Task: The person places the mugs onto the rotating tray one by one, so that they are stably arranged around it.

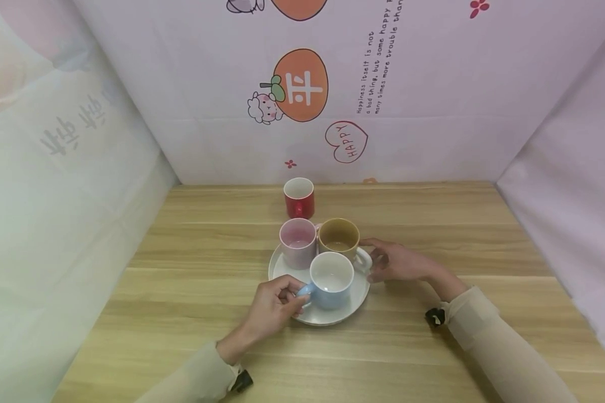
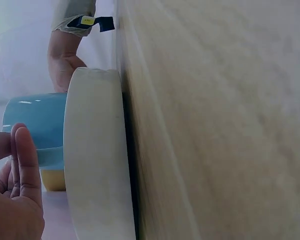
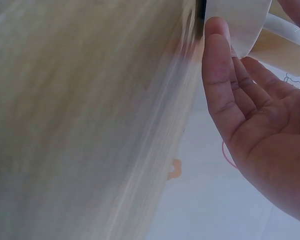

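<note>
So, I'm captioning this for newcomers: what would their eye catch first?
Probably the pink mug, mustard mug and blue mug crowded on the white plate, with the left hand pinching the blue one's handle. Next, perhaps, the red mug standing off the plate, just beyond the pink one. The big orange drawing on the back wall also pops.

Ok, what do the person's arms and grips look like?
Left beige fabric sleeve and right beige fabric sleeve, both long, each with a small black attachment at its end; the right one bears a yellow label. Left grip and right grip are bare, ungloved hands.
</note>
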Action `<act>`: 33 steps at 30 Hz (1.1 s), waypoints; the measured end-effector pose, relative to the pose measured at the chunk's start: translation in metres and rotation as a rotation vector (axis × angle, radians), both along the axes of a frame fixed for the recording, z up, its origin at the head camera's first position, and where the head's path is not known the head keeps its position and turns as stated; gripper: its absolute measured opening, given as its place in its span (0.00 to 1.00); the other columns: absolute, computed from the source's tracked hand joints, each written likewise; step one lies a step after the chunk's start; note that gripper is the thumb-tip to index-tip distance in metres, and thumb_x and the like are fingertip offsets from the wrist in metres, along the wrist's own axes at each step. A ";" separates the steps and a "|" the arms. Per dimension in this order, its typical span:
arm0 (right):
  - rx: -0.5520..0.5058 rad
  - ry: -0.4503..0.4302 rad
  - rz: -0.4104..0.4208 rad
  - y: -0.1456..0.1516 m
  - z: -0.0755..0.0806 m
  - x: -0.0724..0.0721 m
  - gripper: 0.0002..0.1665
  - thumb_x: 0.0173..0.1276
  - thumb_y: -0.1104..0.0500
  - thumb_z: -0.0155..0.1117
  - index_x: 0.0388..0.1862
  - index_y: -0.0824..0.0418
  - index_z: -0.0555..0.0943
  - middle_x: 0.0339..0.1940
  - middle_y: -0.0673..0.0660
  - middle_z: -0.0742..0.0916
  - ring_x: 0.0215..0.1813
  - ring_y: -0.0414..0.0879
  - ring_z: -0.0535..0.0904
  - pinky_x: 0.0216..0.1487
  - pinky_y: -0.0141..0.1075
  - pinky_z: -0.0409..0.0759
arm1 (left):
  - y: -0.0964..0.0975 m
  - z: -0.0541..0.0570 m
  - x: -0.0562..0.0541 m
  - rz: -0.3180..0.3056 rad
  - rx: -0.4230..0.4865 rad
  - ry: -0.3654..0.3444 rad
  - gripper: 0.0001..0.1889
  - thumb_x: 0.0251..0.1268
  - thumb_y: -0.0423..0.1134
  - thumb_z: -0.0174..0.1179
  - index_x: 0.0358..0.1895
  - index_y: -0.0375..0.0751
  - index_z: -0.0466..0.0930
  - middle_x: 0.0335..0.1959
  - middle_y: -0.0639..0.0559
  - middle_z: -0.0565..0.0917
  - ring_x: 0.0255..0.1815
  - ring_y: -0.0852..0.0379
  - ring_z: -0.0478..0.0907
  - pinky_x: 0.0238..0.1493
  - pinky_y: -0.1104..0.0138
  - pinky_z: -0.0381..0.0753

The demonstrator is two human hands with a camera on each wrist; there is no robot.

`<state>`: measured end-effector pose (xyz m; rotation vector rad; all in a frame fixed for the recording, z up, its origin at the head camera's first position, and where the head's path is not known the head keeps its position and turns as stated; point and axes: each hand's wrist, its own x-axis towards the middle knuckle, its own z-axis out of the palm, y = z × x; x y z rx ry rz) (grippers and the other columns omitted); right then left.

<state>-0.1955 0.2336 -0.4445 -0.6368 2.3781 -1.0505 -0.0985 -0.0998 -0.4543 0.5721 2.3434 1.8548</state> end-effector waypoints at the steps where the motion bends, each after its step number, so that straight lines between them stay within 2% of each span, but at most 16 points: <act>1: 0.002 -0.002 -0.003 0.000 0.000 0.000 0.52 0.57 0.51 0.78 0.77 0.47 0.61 0.53 0.59 0.85 0.51 0.49 0.84 0.52 0.40 0.83 | 0.001 0.000 0.000 -0.002 -0.001 0.006 0.07 0.63 0.34 0.68 0.39 0.35 0.82 0.29 0.37 0.86 0.23 0.65 0.81 0.25 0.67 0.87; 9: 0.006 0.012 0.008 0.001 -0.002 -0.001 0.52 0.57 0.51 0.77 0.77 0.49 0.61 0.53 0.61 0.85 0.51 0.50 0.85 0.52 0.41 0.84 | 0.004 -0.001 -0.004 -0.035 -0.022 -0.005 0.06 0.63 0.33 0.68 0.40 0.35 0.82 0.28 0.34 0.85 0.23 0.65 0.81 0.25 0.66 0.87; 19: 0.012 0.009 0.002 0.000 0.000 0.000 0.52 0.58 0.52 0.77 0.77 0.48 0.61 0.54 0.60 0.85 0.52 0.49 0.84 0.53 0.41 0.84 | 0.008 0.002 -0.008 -0.020 -0.073 -0.034 0.05 0.62 0.33 0.69 0.38 0.37 0.84 0.27 0.35 0.86 0.21 0.64 0.81 0.24 0.66 0.87; 26: 0.014 0.018 0.005 -0.001 0.003 0.000 0.52 0.57 0.53 0.77 0.77 0.49 0.61 0.54 0.60 0.85 0.53 0.50 0.84 0.53 0.42 0.83 | 0.010 0.007 -0.009 -0.014 -0.123 -0.059 0.04 0.60 0.30 0.69 0.38 0.37 0.84 0.23 0.41 0.87 0.19 0.61 0.81 0.23 0.65 0.86; 33: 0.015 0.038 0.024 0.000 0.002 0.000 0.51 0.58 0.53 0.77 0.77 0.51 0.61 0.53 0.61 0.85 0.53 0.52 0.83 0.54 0.45 0.84 | 0.009 0.008 -0.009 -0.027 -0.180 -0.081 0.04 0.60 0.31 0.69 0.37 0.38 0.85 0.21 0.46 0.87 0.18 0.62 0.81 0.20 0.71 0.83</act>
